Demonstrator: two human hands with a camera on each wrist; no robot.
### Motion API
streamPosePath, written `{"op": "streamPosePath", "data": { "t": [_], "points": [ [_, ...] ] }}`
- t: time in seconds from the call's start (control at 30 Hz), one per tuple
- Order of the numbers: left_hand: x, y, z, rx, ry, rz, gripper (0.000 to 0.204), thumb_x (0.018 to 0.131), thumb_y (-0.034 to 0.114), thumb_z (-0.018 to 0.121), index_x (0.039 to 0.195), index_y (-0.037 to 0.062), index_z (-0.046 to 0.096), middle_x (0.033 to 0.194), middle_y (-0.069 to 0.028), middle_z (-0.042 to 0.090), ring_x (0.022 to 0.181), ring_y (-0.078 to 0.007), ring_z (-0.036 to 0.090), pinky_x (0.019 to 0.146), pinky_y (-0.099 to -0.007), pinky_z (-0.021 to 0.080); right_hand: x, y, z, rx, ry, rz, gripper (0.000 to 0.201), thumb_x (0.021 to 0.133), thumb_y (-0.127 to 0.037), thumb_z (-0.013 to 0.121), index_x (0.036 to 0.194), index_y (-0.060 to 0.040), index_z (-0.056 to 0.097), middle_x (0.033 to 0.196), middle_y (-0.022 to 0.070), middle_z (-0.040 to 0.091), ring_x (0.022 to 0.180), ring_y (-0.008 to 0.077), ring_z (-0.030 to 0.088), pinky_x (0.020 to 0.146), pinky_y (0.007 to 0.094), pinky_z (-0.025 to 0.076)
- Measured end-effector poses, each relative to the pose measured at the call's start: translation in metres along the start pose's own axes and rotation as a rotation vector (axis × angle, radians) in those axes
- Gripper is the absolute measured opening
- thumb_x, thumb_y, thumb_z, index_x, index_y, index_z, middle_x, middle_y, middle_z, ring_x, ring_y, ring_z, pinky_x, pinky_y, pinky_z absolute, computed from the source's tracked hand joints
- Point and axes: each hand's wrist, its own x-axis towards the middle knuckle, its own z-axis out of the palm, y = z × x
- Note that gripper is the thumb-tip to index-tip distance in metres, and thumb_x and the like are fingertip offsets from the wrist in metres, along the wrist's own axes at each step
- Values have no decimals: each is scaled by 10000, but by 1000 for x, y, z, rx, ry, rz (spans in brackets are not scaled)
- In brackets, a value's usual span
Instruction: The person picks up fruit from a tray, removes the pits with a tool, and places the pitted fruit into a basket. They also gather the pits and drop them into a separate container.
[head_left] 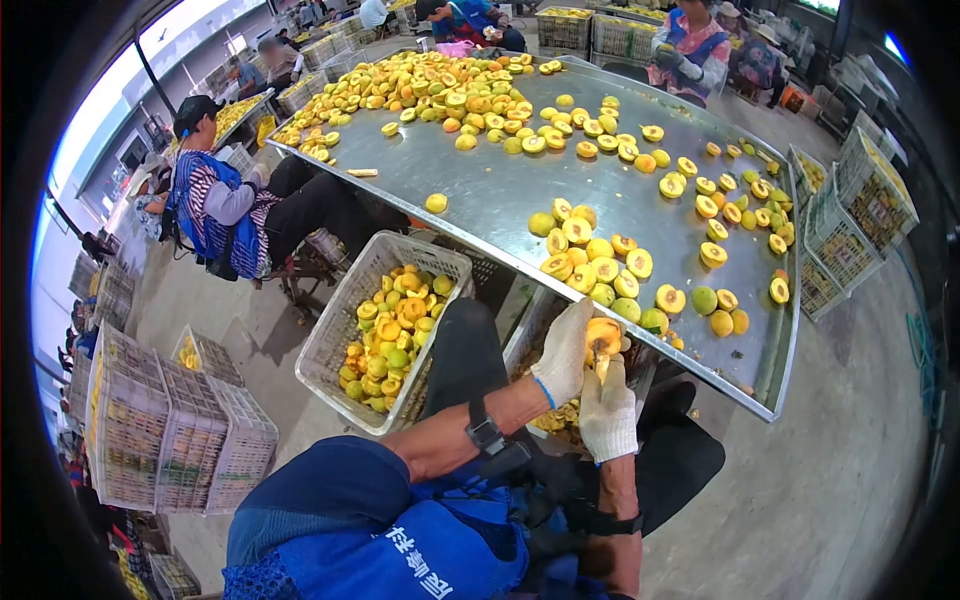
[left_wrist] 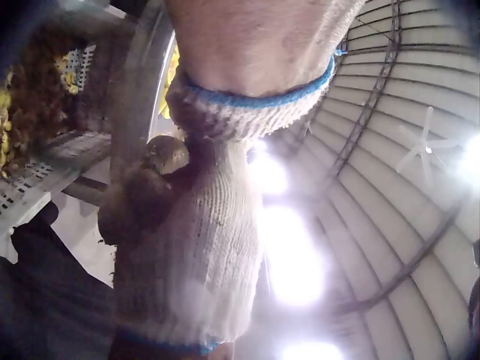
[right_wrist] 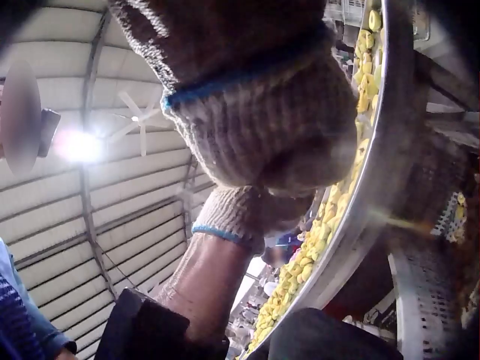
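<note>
In the head view, my gloved left hand grips a halved yellow peach, cut face up, beside the table's near edge. Just below the fruit, my gloved right hand pinches a small pale tool whose end meets the cut face; I cannot tell its exact kind. Both hands are close together above a crate between my knees. The left wrist view shows the back of the left glove; in the right wrist view the right glove covers the fruit and tool.
A metal-topped table carries a heap of peaches and scattered halves. At my left stands a white crate of peach halves. Stacked crates stand further left, others at right. A seated person works at the table's left.
</note>
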Motion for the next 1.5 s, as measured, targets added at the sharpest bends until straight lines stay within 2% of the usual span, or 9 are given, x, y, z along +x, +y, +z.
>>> {"op": "streamPosePath", "data": {
  "t": [0.17, 0.33, 0.43, 0.73, 1.1, 1.27, 1.4, 1.47, 1.5],
  "points": [
    [-1, 3, -3, 96, -57, 59, 407, 1109, 345, 386, 1083, -5, 592, 939, -138, 687, 759, -239, 702, 690, -348, 594, -1, 7, 2, 152, -26, 19, 311, 1014, -158, 571, 1272, 4, 511, 975, 300, 679, 900, 498, 675, 734, 493, 529],
    [2, 7, -5, 184, -124, 84, 488, 1112, 405, 396, 1004, -9, 630, 886, -134, 697, 705, -218, 693, 644, -336, 591, 1, 25, 2, 467, -228, 340, 288, 1014, -157, 564, 1262, -12, 560, 883, 105, 641, 728, 188, 594, 670, 344, 494],
    [5, 6, -6, 183, -120, 55, 535, 1111, 429, 395, 963, -14, 656, 842, -133, 699, 670, -204, 686, 604, -317, 582, -2, 18, 10, 515, -149, 289, 233, 1019, -149, 549, 1213, -21, 568, 835, 44, 601, 698, 125, 552, 626, 314, 465],
    [11, 6, -10, 270, -206, 101, 614, 1113, 439, 364, 871, -30, 678, 774, -138, 694, 587, -215, 658, 573, -306, 566, -1, 6, 6, 770, -223, 498, 81, 1045, -159, 508, 988, -112, 540, 684, -28, 472, 525, 66, 422, 450, 261, 333],
    [18, -1, -7, 303, -447, 27, 696, 1103, 518, 310, 819, -8, 667, 754, -130, 682, 565, -227, 647, 553, -319, 548, -9, 13, -6, 956, -337, 591, 189, 1069, -287, 483, 982, -131, 540, 612, -18, 439, 397, 91, 339, 352, 264, 269],
    [25, -15, -11, 73, -241, -141, 659, 1097, 541, 318, 901, 12, 659, 800, -139, 686, 624, -234, 676, 545, -334, 565, -15, 27, -12, 1119, -356, 623, 223, 1070, -336, 516, 991, -130, 551, 607, -16, 442, 381, 93, 336, 338, 258, 272],
    [40, -21, -23, 80, -56, 26, 556, 1099, 462, 396, 947, 0, 664, 892, -138, 696, 693, -216, 696, 596, -325, 587, -19, 24, -17, 1099, -299, 682, 236, 1064, -340, 506, 966, -129, 547, 575, -17, 405, 374, 86, 298, 339, 263, 227],
    [40, -6, -36, 681, -150, 635, 500, 1105, 434, 404, 1039, -3, 638, 886, -126, 703, 745, -248, 718, 697, -344, 602, -15, 30, -16, 974, -262, 723, 257, 1071, -360, 497, 969, -131, 554, 576, -18, 407, 374, 87, 301, 338, 265, 230],
    [22, 23, -26, 288, -62, 219, 275, 1046, 264, 571, 1043, -1, 644, 899, -120, 714, 792, -231, 728, 716, -335, 595, -17, 45, -14, 1033, -200, 706, 282, 1075, -386, 497, 970, -132, 560, 578, -20, 407, 375, 87, 303, 339, 266, 235]
  ]
}}
